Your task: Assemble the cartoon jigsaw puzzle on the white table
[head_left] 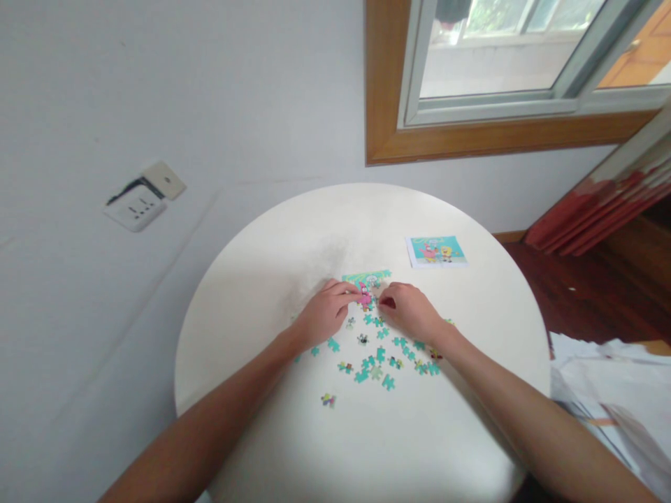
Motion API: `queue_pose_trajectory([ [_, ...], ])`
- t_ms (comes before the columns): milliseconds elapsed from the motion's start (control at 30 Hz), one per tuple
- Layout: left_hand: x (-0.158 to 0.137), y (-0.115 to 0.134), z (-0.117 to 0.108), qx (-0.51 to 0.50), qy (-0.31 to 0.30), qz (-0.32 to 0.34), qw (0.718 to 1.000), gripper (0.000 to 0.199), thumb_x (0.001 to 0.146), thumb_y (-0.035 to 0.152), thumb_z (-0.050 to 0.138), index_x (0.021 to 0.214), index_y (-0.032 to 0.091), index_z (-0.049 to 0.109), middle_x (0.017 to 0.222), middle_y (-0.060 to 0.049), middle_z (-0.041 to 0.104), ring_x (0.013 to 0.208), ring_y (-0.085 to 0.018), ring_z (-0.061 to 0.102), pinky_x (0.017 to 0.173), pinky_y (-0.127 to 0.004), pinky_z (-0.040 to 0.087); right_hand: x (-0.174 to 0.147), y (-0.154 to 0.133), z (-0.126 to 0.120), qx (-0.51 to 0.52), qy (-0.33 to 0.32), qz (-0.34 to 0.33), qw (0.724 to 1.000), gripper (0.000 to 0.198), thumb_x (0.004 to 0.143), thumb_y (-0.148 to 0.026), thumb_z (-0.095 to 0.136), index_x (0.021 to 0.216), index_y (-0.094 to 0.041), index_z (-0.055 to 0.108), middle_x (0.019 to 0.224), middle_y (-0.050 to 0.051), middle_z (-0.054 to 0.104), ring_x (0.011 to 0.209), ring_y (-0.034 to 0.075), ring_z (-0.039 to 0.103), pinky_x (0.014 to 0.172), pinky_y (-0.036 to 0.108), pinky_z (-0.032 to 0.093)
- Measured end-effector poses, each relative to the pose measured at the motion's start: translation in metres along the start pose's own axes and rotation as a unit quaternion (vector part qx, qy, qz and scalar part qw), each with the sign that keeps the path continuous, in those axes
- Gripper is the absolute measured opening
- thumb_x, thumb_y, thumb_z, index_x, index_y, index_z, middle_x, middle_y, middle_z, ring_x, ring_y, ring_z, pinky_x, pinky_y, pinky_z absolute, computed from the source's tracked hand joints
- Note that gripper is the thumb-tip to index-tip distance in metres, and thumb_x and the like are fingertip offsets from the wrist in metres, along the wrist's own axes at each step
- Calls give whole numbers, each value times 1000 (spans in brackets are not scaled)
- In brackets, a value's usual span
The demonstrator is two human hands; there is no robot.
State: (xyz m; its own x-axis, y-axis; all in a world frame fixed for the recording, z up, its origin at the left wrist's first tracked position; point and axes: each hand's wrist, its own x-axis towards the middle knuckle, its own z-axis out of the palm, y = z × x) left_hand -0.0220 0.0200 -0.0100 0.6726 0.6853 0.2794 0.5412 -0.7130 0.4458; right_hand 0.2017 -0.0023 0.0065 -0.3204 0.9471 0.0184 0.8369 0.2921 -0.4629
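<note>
A partly assembled jigsaw puzzle (352,277) lies on the round white table (251,251), showing a green top strip and a pink starfish figure. My left hand (328,311) rests at its left side, fingers stretched out and the fingertips touching the pink part. At the right side of the puzzle, my right hand (412,307) has its fingers pinched together around what looks like a small puzzle piece, mostly hidden by the fingertips. Loose teal puzzle pieces (380,354) are scattered below both hands. One yellow and pink piece (328,399) lies apart, closer to me.
A reference picture card (437,251) with the pink starfish and a yellow figure lies at the table's back right. Behind the table is a white wall with a socket (136,207) and a wood-framed window (388,140). Papers (597,377) are stacked right of the table.
</note>
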Motion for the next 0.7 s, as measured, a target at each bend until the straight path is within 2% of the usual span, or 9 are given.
queue_pose_trajectory([
  [233,2,3,-2,-4,-24,4,1000,50,85,-3,42,119,23,68,120,-3,67,109,-20,53,100,-41,44,-4,-7,8,-1,13,43,999,17,84,-18,58,81,-21,74,82,7,72,75,20,64,68,29,41],
  [700,1,-1,-2,-55,-26,9,998,49,89,-2,40,120,23,68,124,-1,67,108,-20,53,99,-41,46,-5,-11,11,24,9,54,998,17,86,-18,58,81,-22,73,83,5,67,72,17,60,64,29,38],
])
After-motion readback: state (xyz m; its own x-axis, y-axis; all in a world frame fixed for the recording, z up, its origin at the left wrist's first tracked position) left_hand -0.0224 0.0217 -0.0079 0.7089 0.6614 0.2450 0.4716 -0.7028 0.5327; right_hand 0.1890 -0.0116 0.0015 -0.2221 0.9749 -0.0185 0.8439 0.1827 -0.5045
